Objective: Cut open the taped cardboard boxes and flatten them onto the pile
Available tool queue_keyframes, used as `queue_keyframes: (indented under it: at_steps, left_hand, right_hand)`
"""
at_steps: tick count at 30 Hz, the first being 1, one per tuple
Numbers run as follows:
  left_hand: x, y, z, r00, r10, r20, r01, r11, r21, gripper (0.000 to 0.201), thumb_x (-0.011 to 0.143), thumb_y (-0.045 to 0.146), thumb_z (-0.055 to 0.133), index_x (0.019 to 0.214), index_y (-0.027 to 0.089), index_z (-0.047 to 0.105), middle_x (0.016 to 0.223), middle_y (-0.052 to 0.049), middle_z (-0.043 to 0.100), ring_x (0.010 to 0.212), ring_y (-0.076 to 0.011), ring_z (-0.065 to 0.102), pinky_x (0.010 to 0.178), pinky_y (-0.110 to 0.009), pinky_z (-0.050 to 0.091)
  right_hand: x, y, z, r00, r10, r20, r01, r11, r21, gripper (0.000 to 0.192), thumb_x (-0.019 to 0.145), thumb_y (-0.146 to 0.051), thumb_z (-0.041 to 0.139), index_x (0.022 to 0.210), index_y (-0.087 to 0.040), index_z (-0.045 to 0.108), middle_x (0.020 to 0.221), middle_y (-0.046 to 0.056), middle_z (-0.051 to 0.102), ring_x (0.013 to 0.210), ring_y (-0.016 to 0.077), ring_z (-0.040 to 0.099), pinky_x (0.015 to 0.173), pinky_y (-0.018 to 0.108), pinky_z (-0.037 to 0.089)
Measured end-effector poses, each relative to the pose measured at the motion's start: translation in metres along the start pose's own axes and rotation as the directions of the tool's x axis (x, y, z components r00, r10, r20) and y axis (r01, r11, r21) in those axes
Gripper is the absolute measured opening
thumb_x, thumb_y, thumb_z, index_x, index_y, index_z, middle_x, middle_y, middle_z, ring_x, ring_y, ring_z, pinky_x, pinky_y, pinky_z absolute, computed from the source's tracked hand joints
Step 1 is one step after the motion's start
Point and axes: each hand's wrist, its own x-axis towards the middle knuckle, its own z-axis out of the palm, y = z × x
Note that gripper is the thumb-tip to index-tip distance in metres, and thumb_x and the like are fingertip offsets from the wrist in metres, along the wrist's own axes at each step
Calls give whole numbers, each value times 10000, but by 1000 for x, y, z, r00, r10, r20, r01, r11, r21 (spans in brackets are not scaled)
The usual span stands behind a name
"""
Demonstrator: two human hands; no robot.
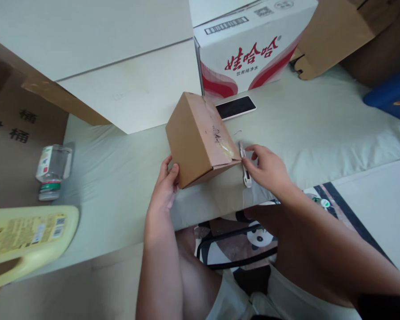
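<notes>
A small brown cardboard box [190, 138] stands tilted on the pale green cloth, with clear tape and dark handwriting on its upper face. My left hand [165, 184] grips its lower left corner, thumb against the side and some fingers hidden beneath. Just right of the box lies a white utility knife [246, 175] on the cloth. Above the knife is my right hand [266, 166], its thumb and index finger apart, the thumb tip beside the box's right corner. Whether that thumb touches the box or the knife is unclear. Behind the box a phone [236, 107] lies with its dark screen up.
White boxes [136, 84] and a white-and-red water carton [253, 58] stand along the back. At left are a clear bottle [53, 169] on its side and a yellow jug [36, 235]. A blue container [391, 95] is at far right. The cloth's front edge runs above my lap.
</notes>
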Motion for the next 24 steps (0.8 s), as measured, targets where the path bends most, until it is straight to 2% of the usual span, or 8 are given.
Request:
queue_keyframes:
  at_steps: [2, 5, 7, 9, 12, 15, 20, 24]
  left_hand:
    - [2, -2, -2, 1000, 11, -4, -11, 1000, 11, 697, 681, 526, 923, 1270, 307, 622, 1022, -36, 748, 797, -194, 708, 560, -246, 500]
    - [3, -3, -4, 1000, 24, -3, -23, 999, 46, 719, 703, 549, 903, 1309, 306, 601, 1020, -40, 733, 809, -192, 698, 577, -241, 496]
    - [3, -2, -5, 1000, 25, -16, -23, 997, 77, 728, 723, 544, 890, 1337, 299, 585, 1069, -42, 726, 851, -186, 696, 601, -229, 500]
    - [2, -1, -5, 999, 16, -30, -13, 994, 105, 723, 754, 531, 871, 1367, 295, 569, 1121, -46, 719, 898, -184, 696, 616, -215, 502]
    - [0, 2, -2, 998, -9, -55, 16, 990, 137, 711, 816, 494, 824, 1428, 290, 526, 1167, -62, 720, 985, -207, 709, 638, -220, 519]
    - [0, 4, 4, 994, -14, -110, 25, 994, 107, 714, 848, 393, 791, 1476, 264, 475, 1238, -78, 726, 1139, -233, 702, 784, -259, 573]
    - [-1, 0, 10, 994, -111, -15, 112, 992, 57, 460, 878, 464, 702, 1247, 192, 664, 1258, -97, 750, 1197, -271, 692, 887, -326, 596]
    - [-8, -10, 7, 967, -199, 161, 185, 978, 96, 510, 864, 591, 704, 1154, 172, 702, 1100, -122, 788, 1035, -266, 745, 820, -334, 600]
  right_hand:
    - [0, -2, 3, 988, 73, 134, -48, 983, -177, 528, 908, -464, 591, 1360, -192, 614, 942, 141, 738, 760, 302, 663, 669, 407, 491]
    - [2, -3, 5, 967, 93, 236, -38, 973, -229, 623, 886, -347, 557, 1488, -193, 519, 915, 146, 753, 790, 342, 693, 689, 431, 501]
    - [6, -1, 2, 977, 105, 184, -85, 990, -117, 601, 855, -293, 523, 1449, -208, 555, 849, 105, 738, 794, 331, 700, 733, 446, 519]
    - [8, 1, -2, 988, 119, 98, -135, 975, 177, 524, 823, -279, 492, 1331, -235, 613, 794, 61, 714, 766, 299, 702, 762, 455, 544]
    - [9, 4, -6, 998, 27, -52, 19, 694, 720, 390, 801, -316, 472, 1166, -280, 602, 819, 37, 732, 874, 299, 747, 902, 528, 577]
    - [5, 1, -2, 971, -126, -202, 237, 431, 870, 314, 830, -373, 564, 1140, -321, 547, 1015, 28, 791, 1205, 306, 711, 1167, 607, 445]
    - [-7, -10, 9, 917, -389, -84, 313, 575, 756, 343, 917, -416, 713, 1139, -334, 464, 1482, 54, 653, 1556, 259, 418, 1283, 618, 315]
    - [-17, -15, 5, 876, -438, -200, 438, 553, 708, 321, 987, -514, 614, 1195, -356, 427, 1469, 46, 651, 1593, 241, 348, 1298, 618, 313]
